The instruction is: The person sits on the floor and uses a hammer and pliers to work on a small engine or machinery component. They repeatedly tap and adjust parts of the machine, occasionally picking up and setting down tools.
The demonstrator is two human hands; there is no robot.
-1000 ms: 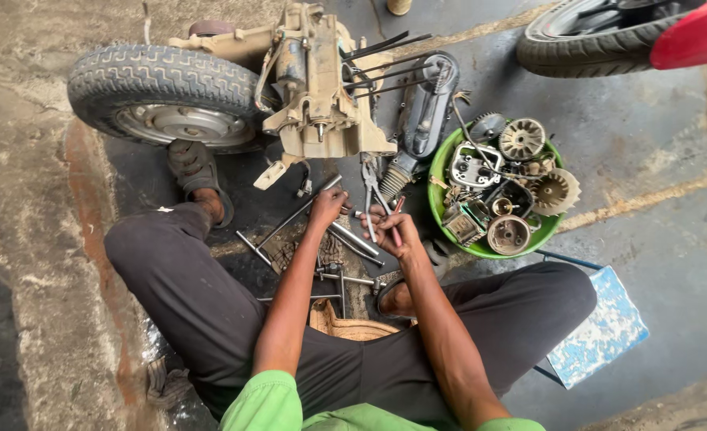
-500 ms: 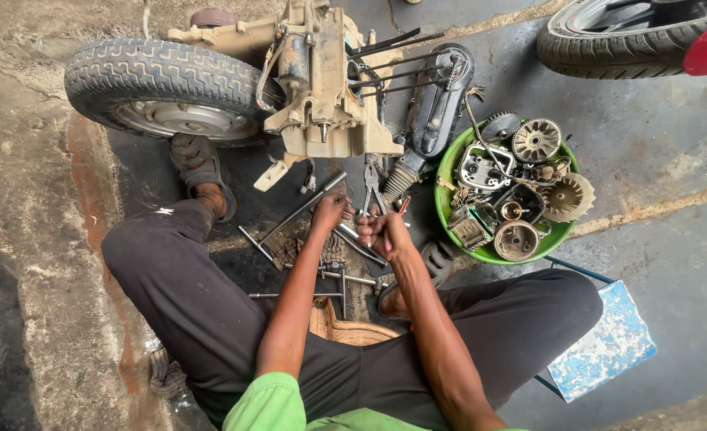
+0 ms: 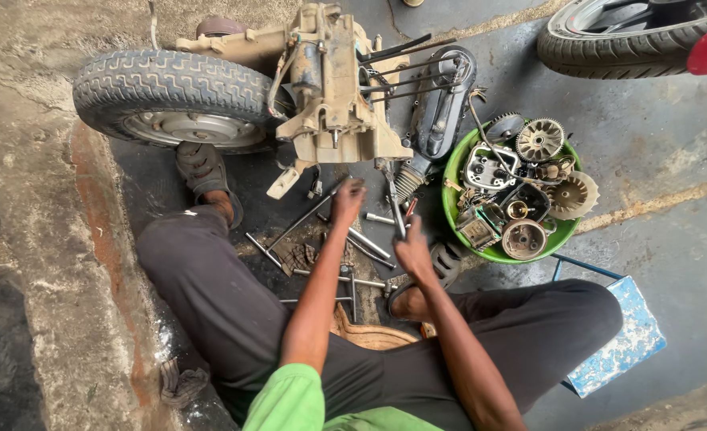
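The person sits on the floor (image 3: 657, 239) with legs spread, both arms stretched forward between the knees. The left hand (image 3: 348, 199) reaches farthest, arm nearly straight, its fingers curled loosely over the top end of a long metal rod (image 3: 301, 222) that slants down and to the left from the grip; whether the fingers press tight on it cannot be told. The right hand (image 3: 411, 249) sits nearer the body, wrist bent, its grip pinching a slim plier-like tool (image 3: 396, 209) that points up from the hand toward the scooter engine block (image 3: 333, 88).

The engine block lies just beyond both grips, with a tyred wheel (image 3: 174, 96) joined on its left. Below and between the hands, loose spanners and rods (image 3: 365, 243) lie scattered on the floor.

To the right of the right grip stands a green plastic basin (image 3: 451, 179). It is heaped with greasy engine parts: a finned fan wheel (image 3: 540, 140) at the top, a pale toothed rotor (image 3: 573, 195) at the right rim, a round drum-shaped piece (image 3: 523, 238) at the bottom and a metal cover (image 3: 487, 168) in the middle.
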